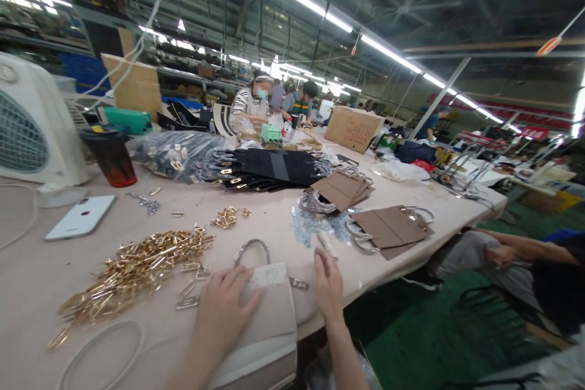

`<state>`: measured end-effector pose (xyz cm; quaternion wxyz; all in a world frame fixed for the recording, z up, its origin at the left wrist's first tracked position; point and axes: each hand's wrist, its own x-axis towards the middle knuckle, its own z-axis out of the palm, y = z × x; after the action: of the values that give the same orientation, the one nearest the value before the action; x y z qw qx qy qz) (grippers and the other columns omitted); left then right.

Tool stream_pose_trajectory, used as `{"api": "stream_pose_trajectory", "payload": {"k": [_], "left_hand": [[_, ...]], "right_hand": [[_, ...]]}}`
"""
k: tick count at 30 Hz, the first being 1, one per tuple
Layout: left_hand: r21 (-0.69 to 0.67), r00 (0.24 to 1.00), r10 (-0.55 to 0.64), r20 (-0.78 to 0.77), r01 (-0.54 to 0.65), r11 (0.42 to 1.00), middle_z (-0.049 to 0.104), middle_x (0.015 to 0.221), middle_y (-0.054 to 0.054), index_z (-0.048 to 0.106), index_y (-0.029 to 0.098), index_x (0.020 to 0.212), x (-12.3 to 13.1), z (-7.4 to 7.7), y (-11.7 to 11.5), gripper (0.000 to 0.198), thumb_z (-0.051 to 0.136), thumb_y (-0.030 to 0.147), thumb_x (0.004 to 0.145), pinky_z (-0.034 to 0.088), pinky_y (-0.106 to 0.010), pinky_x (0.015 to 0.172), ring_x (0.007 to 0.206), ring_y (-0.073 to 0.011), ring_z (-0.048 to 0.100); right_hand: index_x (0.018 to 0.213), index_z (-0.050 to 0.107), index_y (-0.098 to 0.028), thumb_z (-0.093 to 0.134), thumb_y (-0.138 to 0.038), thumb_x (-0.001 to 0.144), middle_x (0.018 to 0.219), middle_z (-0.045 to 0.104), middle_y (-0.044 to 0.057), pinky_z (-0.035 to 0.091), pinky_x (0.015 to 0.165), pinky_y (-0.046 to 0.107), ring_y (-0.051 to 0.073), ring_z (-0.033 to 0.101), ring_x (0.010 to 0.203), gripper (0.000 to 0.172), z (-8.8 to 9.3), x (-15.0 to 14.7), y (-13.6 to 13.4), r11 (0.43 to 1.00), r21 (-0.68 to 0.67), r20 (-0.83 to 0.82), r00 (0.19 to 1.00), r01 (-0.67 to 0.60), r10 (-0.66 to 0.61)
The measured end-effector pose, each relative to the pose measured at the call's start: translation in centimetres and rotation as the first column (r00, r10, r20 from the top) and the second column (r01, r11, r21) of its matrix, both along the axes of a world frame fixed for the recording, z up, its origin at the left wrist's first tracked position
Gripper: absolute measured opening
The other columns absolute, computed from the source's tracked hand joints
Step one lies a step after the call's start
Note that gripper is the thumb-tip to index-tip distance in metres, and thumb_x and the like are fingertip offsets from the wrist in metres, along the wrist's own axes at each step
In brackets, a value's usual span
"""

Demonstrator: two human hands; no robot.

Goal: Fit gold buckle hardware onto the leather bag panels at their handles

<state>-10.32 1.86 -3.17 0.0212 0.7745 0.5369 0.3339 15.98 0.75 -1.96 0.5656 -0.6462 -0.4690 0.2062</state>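
Note:
My left hand (223,311) lies flat, fingers spread, on a beige bag panel (269,323) at the table's near edge. A grey loop handle (250,248) rises from the panel's far end, and a small metal buckle (299,284) sits at its right corner. My right hand (328,283) stands on edge beside the panel's right side, fingers straight and together, holding nothing. A heap of gold metal clips (132,271) lies to the left of my left hand.
A white phone (81,216), dark cup (111,158) and white fan heater (31,125) stand at the left. Black bag pieces (269,167) and brown panels (388,228) lie further along the table. People work at the far end; a seated person (512,268) is on the right.

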Motion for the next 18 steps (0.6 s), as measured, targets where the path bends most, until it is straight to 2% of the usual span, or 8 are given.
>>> {"api": "stream_pose_trajectory", "payload": {"k": [3,6,9,11,14,18], "left_hand": [[-0.014,1.0,0.005,-0.006,-0.005,1.0,0.074,0.127,-0.007,0.074,0.027,0.122,0.1,0.4,-0.2,0.04,0.07,0.052,0.091,0.05,-0.05,0.093,0.115,-0.0346,0.06],[-0.023,1.0,-0.002,-0.002,0.002,1.0,0.074,0.127,-0.007,0.074,0.026,0.123,0.1,0.6,-0.2,0.041,0.071,0.052,0.091,0.049,-0.051,0.095,0.114,-0.0345,0.06],[-0.033,1.0,-0.013,0.021,0.014,0.999,0.074,0.127,-0.007,0.073,0.026,0.123,0.1,0.6,-0.3,0.041,0.07,0.052,0.091,0.048,-0.051,0.097,0.115,-0.0342,0.059],[-0.05,0.999,-0.012,0.045,0.014,0.999,0.073,0.128,-0.008,0.072,0.026,0.124,0.1,0.5,-0.3,0.04,0.07,0.05,0.092,0.048,-0.051,0.098,0.116,-0.0341,0.059],[-0.081,0.995,-0.021,0.095,0.028,0.996,0.072,0.128,-0.008,0.072,0.027,0.124,0.1,0.7,-0.5,0.039,0.072,0.048,0.091,0.046,-0.052,0.101,0.118,-0.0341,0.057],[-0.144,0.979,-0.033,0.2,0.063,0.988,0.072,0.127,-0.008,0.073,0.029,0.123,0.0,1.1,-0.9,0.042,0.077,0.049,0.087,0.042,-0.053,0.107,0.12,-0.0347,0.054]], "right_hand": [[0.124,0.071,-0.021,0.056,-0.056,0.095,0.124,0.073,0.012,0.048,0.109,0.047,0.029,0.066,0.116,0.048,-0.3,2.4,2.7,1.0,-0.014,0.035,0.999,0.013,-0.013],[0.114,0.075,-0.022,0.058,-0.055,0.093,0.112,0.076,0.012,0.052,0.099,0.044,0.029,0.069,0.101,0.043,-0.9,3.1,4.6,0.998,-0.053,0.222,0.974,-0.03,0.041],[0.107,0.078,-0.022,0.057,-0.052,0.095,0.107,0.074,0.013,0.051,0.091,0.042,0.029,0.068,0.096,0.038,-1.5,2.4,5.8,0.993,-0.083,0.472,0.881,0.087,-0.038],[0.106,0.079,-0.022,0.057,-0.05,0.095,0.107,0.071,0.015,0.05,0.086,0.041,0.03,0.067,0.095,0.037,-1.8,1.8,6.2,0.979,-0.095,0.571,0.815,0.181,-0.095],[0.108,0.079,-0.021,0.057,-0.047,0.094,0.108,0.07,0.016,0.048,0.081,0.04,0.031,0.067,0.094,0.037,-2.0,1.4,6.5,0.965,-0.131,0.6,0.793,0.229,-0.106],[0.109,0.078,-0.018,0.058,-0.048,0.092,0.106,0.07,0.015,0.046,0.082,0.04,0.03,0.065,0.093,0.041,-2.5,1.9,6.4,0.972,-0.126,0.531,0.841,0.201,-0.105]]}}
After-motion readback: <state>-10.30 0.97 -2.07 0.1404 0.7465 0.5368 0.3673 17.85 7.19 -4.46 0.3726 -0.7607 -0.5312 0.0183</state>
